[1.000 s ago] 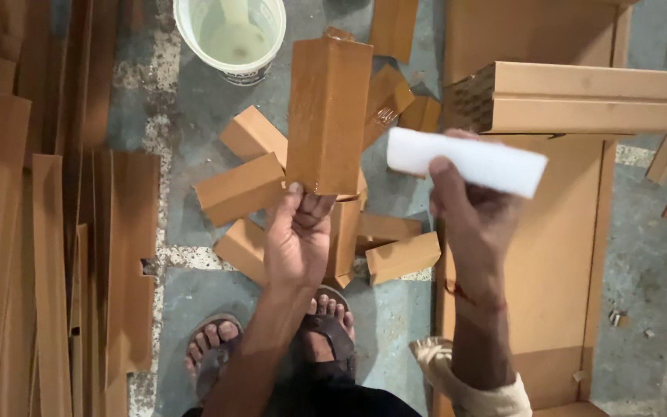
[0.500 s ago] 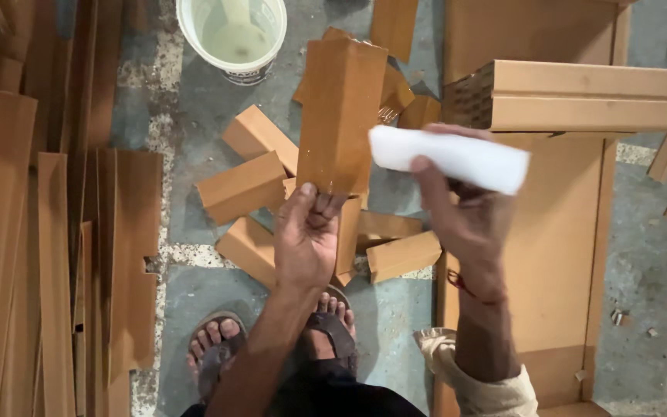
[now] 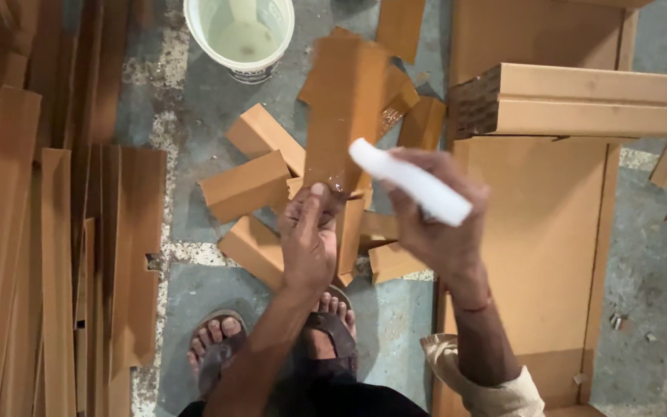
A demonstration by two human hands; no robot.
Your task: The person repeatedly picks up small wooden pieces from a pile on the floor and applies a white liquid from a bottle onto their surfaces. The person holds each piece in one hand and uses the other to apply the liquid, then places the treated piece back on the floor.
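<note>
My left hand grips the lower end of a brown cardboard piece, held upright over the floor, with my thumb on its face. A wet, shiny smear shows on the cardboard near my thumb. My right hand holds a white bottle-like tube, tilted with its tip touching the cardboard's lower part. Several folded brown cardboard blocks lie on the floor under my hands.
A white bucket with pale liquid stands at the top. Long cardboard strips are stacked on the left. A flat cardboard sheet with a bundle of strips lies on the right. My sandalled feet stand below.
My right hand has swung the white tube leftward and down until its tip meets the cardboard piece. My left hand has kept its hold, shifting slightly.
</note>
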